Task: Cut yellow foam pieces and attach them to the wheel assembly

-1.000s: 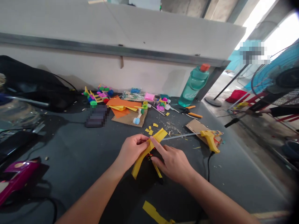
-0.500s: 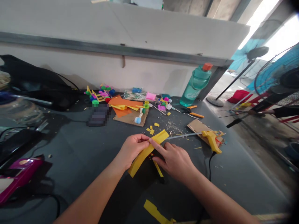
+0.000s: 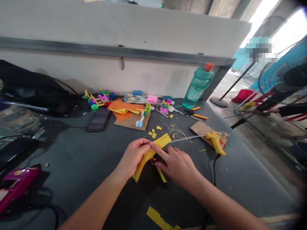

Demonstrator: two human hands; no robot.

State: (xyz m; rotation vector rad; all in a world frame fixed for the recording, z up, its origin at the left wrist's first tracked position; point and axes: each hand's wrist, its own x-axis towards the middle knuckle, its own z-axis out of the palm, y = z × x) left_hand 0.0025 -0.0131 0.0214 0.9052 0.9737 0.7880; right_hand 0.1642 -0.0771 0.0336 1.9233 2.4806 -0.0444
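Observation:
A yellow paper strip (image 3: 153, 150) runs at a slant between my two hands above the dark table. My left hand (image 3: 135, 156) is closed, pinching the strip's left edge between thumb and fingers. Over the strip lies the index finger of my right hand (image 3: 179, 164), its tip beside my left thumb. The other right fingers curl at the strip's edge, partly hidden. Beneath is a yellow and black tool (image 3: 161, 175), close to my right thumb; its far end is covered. Another yellow strip (image 3: 160, 218) lies at the near table edge.
A yellow glue gun (image 3: 217, 143) rests on cardboard at the right, its glue stick pointing towards my hands. Behind are yellow scraps (image 3: 153, 132), orange paper (image 3: 124, 107), orange-handled pliers (image 3: 200, 116) and a teal bottle (image 3: 198, 86). A magenta device (image 3: 19, 185) is at left.
The view has shifted slightly, so the things on the table appear a little further left. My hands keep nearly the same hold on the yellow strip.

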